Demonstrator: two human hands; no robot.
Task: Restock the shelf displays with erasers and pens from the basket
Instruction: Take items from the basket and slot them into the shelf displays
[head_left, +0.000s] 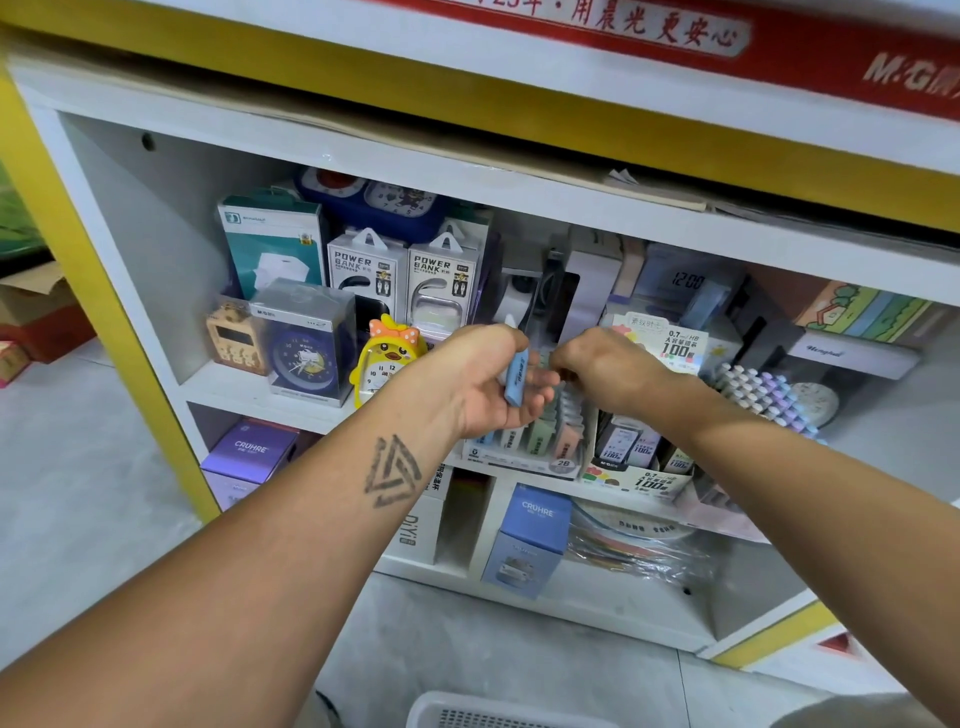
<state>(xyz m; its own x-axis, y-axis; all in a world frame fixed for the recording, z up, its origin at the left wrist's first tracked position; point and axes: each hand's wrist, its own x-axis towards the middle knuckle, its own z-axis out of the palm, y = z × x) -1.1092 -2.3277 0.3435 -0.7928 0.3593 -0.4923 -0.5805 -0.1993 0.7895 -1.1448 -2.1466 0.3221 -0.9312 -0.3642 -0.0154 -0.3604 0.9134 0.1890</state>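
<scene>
A: What did the left hand (483, 379) have?
B: Its fingers (540, 400) were curled around a blue eraser (517, 371), held upright in front of the middle shelf (244, 389).

A: And the right hand (608, 364)?
B: It sat just beside the left, at its three o'clock, fingers bent in toward the eraser's top edge. Whether they pinched anything, I couldn't tell.

A: Where was the display?
B: The eraser display box (524, 447) stood directly under both hands, at six o'clock from them, filled with rows of pastel erasers. A lead-refill box (644, 467) stood touching its right side.

A: The basket?
B: Only the rim of a white basket (467, 709) showed at the frame's six o'clock edge, on the floor. A yellow duck clock (384, 358) stood at nine o'clock from the left hand.
</scene>
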